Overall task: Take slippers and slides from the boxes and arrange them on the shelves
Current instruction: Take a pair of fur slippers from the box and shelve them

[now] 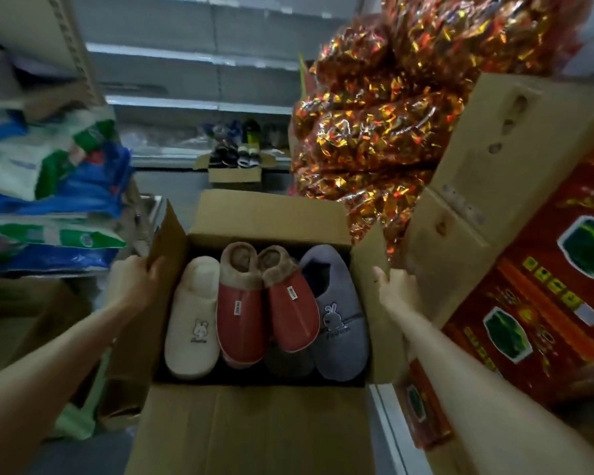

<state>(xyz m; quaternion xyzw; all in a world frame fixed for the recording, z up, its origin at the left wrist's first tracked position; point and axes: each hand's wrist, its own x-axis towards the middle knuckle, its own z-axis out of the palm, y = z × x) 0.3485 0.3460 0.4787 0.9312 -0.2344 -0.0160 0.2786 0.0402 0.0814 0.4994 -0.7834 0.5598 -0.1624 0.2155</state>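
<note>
- Cream plush slipper (192,320), red fur-collared slipper pair (242,317), grey plush rabbit slipper (340,327): side by side in open brown cardboard box (254,426), toes at 6 o'clock.
- Risk: box held by side flaps only; a flap folding would tilt box and spill slippers.
- Risk: red printed cartons (528,320) just beside at 3 o'clock; snag possible.
- Left hand (136,275): fingers curled over 9 o'clock flap.
- Right hand (396,284): fingers curled over 3 o'clock flap.
- Grey metal shelves (192,104): 12 o'clock, well apart.

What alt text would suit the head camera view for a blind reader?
A person's left hand and right hand grip the side flaps of an open cardboard box holding a cream slipper, two red fur-lined slippers and a grey slipper. Shelves stand beyond.
</note>
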